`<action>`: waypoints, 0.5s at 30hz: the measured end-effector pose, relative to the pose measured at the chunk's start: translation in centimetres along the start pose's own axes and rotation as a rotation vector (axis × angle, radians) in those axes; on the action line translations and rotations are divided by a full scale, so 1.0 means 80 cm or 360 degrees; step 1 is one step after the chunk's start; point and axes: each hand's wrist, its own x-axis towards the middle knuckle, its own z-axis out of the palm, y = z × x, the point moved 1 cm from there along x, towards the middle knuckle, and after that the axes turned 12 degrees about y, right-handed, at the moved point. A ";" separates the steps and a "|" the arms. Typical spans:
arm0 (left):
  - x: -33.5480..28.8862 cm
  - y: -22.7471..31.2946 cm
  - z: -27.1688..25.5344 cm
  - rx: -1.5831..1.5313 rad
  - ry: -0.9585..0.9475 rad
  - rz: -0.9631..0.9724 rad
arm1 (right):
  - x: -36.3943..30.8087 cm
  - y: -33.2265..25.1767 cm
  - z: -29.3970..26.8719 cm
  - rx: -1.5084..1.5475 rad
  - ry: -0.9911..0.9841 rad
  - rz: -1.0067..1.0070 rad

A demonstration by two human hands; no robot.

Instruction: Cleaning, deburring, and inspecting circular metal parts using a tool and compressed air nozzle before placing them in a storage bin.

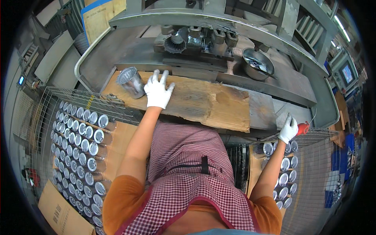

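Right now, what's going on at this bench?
A person in a checked apron stands at a metal machine bench. The left hand, in a white glove, rests on a cardboard sheet beside a finned metal cylinder. The right hand grips a red handle. Wire baskets on both sides hold rows of similar cylinders.

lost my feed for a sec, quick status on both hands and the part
Left hand open, fingers spread on the cardboard sheet, touching the metal cylinder. Right hand closed on a red object at the wire basket. Nothing between.
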 end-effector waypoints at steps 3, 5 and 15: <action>-0.005 -0.008 0.016 0.0012 -0.0306 -0.0003 | 0.001 -0.003 0.000 0.0000 0.0079 -0.0097; -0.009 -0.009 0.021 0.0039 -0.0454 0.0011 | 0.002 -0.003 -0.002 -0.0030 0.0024 -0.0008; 0.000 0.001 0.003 -0.0018 -0.0270 -0.0154 | 0.001 -0.009 -0.004 0.0039 0.0093 -0.0026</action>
